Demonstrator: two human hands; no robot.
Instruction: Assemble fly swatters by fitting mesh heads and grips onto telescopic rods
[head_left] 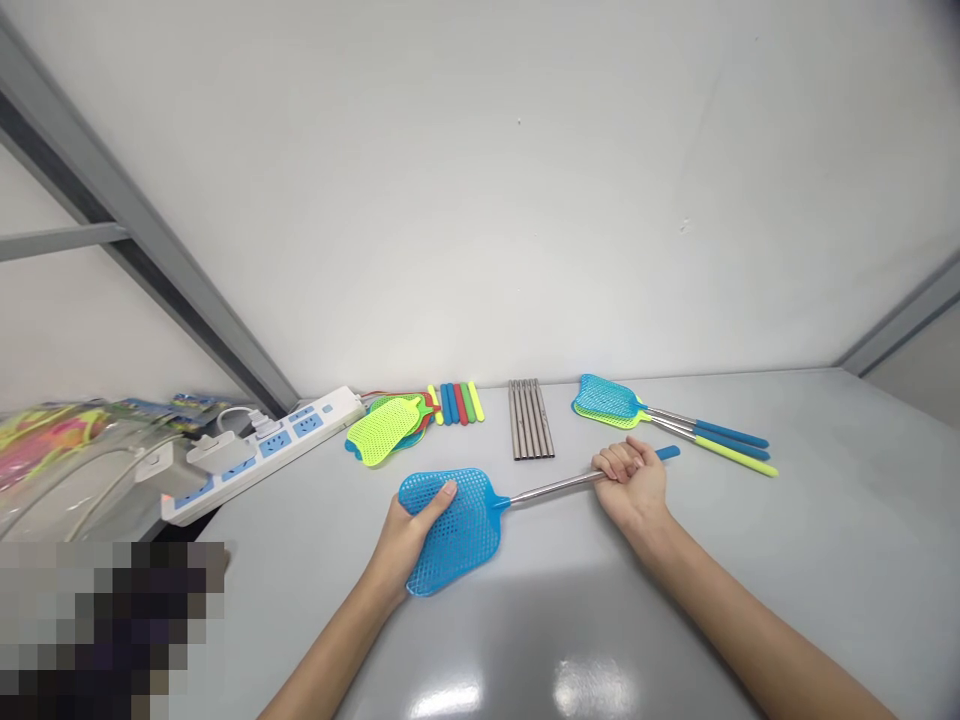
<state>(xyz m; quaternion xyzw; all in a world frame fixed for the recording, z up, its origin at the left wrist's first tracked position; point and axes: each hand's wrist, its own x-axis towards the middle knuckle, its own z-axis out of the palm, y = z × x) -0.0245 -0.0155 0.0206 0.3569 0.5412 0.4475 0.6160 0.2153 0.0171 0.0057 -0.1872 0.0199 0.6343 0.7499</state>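
A blue fly swatter (455, 535) with a perforated head and a metal rod lies across both hands, over the front of the table. My left hand (405, 540) grips the far left side of its head, thumb on top and the other fingers hidden beneath. My right hand (634, 485) is closed around the handle end, its fingers curled over; a blue grip tip sticks out to the right. Beyond my right hand lie several finished-looking swatters (611, 398) in blue and yellow-green. Behind the held swatter, several bare metal tubes (531, 420) lie side by side.
Loose swatter heads (386, 430) are stacked at the back left, beside a row of coloured grip sleeves (456, 403). A white power strip (274, 450) with plugs runs along the left edge. Plastic-bagged items (60, 450) lie beyond it. A wall (517, 200) closes the back.
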